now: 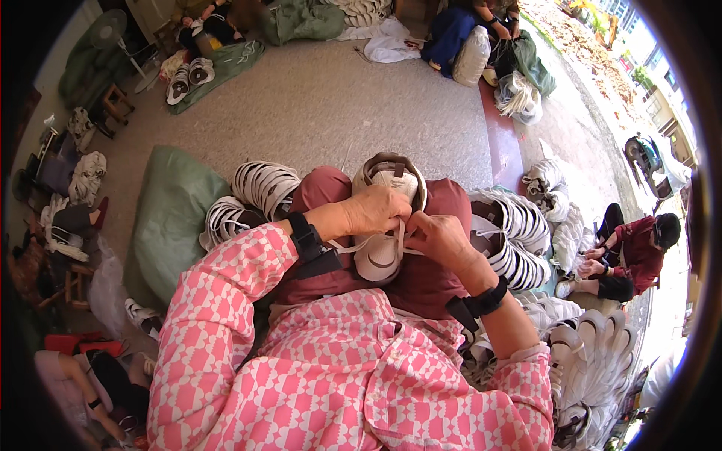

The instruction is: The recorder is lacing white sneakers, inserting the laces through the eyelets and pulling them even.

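Observation:
A beige-and-white lace-up shoe [378,260] rests between my knees, its toe toward me and its brown-lined opening at the far end. My left hand [378,210] lies over the lacing, its bent fingers closed on the pale shoelace [342,247]. Just to its right, my right hand [445,240] pinches a lace end between thumb and fingers. Both hands partly hide the tongue and eyelets. Nested white shoe uppers [265,188] stand left of my knees, and more striped shoes [521,225] are stacked on the right.
A green sack [174,218] bulges at my left. More piled shoes [590,361] lie at lower right. A person in dark red [639,252] sits at far right; others sit along the far side and left. A fan [109,31] and wooden stool [116,101] stand at upper left.

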`<control>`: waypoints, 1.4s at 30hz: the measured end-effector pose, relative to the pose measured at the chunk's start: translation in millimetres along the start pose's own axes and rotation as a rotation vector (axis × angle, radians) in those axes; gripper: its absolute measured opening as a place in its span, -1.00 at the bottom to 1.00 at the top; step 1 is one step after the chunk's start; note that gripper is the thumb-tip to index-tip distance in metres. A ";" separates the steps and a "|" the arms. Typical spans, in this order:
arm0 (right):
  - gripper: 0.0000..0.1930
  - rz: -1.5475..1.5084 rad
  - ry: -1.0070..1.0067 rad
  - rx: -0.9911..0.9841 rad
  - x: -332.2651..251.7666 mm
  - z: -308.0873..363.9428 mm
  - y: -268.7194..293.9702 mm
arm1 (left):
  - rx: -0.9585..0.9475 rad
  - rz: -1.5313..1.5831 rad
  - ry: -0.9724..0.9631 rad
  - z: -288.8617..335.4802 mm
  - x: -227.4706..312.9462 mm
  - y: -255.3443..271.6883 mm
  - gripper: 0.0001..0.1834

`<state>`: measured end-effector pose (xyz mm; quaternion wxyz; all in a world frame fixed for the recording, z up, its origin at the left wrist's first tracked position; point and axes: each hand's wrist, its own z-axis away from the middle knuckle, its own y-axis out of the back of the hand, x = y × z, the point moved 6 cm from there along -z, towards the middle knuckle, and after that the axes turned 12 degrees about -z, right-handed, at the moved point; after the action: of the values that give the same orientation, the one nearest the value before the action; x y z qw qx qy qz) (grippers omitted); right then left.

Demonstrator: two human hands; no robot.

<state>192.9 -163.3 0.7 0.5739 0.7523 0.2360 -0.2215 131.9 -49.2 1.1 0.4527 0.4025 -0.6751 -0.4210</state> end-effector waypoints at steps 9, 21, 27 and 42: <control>-0.80 -0.440 -0.198 0.130 -9.2 -2.8 1.8 | 0.080 1.012 0.418 41.9 -10.7 28.4 -0.76; -0.87 -0.758 -0.286 0.292 -21.3 -7.9 -4.7 | 0.428 1.313 0.561 77.4 -6.0 45.4 -0.59; -0.84 -0.830 -0.123 -0.211 -73.0 0.9 -20.7 | 0.237 1.209 0.494 65.0 -8.2 11.4 -0.64; -0.84 -0.884 -0.233 0.377 -36.6 -45.3 13.7 | 0.275 1.111 0.529 65.1 -0.6 6.5 -0.70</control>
<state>175.2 -126.3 44.2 0.3014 0.6412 0.4225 -0.5653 69.1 -33.2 -8.3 0.6996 0.1368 -0.6966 0.0817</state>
